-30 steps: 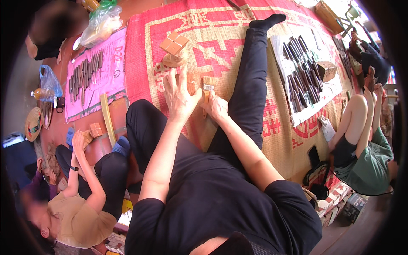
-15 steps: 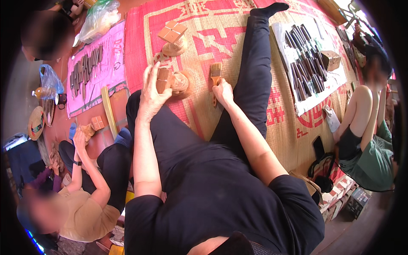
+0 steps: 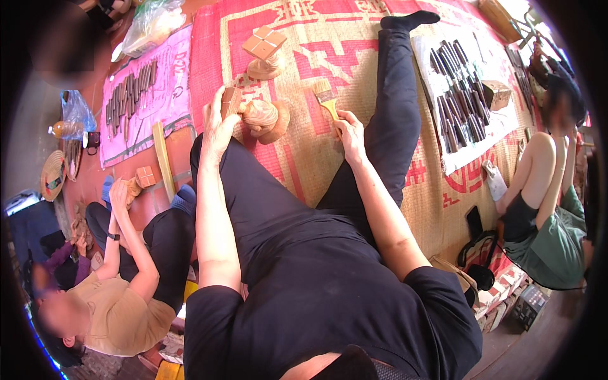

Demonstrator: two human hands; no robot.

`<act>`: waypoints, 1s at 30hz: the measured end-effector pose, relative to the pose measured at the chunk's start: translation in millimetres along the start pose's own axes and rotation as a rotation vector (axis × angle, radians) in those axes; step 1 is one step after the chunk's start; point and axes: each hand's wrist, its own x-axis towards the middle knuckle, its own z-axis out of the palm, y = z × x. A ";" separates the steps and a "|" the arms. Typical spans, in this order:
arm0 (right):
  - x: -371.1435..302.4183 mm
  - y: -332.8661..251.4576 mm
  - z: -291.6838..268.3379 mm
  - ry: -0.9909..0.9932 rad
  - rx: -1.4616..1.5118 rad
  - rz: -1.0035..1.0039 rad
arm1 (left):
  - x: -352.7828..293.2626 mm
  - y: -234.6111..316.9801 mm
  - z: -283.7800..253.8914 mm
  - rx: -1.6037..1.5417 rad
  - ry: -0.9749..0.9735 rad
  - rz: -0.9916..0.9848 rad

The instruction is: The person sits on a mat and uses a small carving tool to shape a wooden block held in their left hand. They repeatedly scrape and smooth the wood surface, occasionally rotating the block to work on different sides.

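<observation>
My left hand (image 3: 218, 128) grips the square block end of a turned wooden piece (image 3: 259, 116), which lies tilted over the mat with its round, flared end to the right. My right hand (image 3: 350, 134) is closed round the handle of a flat paintbrush (image 3: 327, 96). Its pale bristles point away from me and to the left, apart from the wood. Beyond the held piece, a similar wooden piece (image 3: 265, 52) stands upright, its square top marked with a light cross.
My legs are spread over a red and straw woven mat (image 3: 297, 171). Rows of dark-handled tools lie on a white cloth (image 3: 451, 161) at right and a pink cloth (image 3: 166, 113) at left. One person at left holds a similar wooden piece (image 3: 145, 176); another sits at right.
My left fingers have closed round the block end, and the wooden piece has turned slightly. My right hand has moved right, and the brush now leans left with its other face showing.
</observation>
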 end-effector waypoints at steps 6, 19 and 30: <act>-6.6 -2.3 6.7 -0.024 -0.013 -0.070 | 6.1 -3.8 -5.4 0.003 -0.050 0.002; -28.7 -68.8 32.0 -0.249 -0.067 -0.210 | 23.2 -23.3 -9.9 -0.084 -0.042 -0.069; -29.2 -63.5 42.0 -0.145 -0.056 -0.304 | 42.3 -13.5 -5.2 0.072 -0.063 -0.071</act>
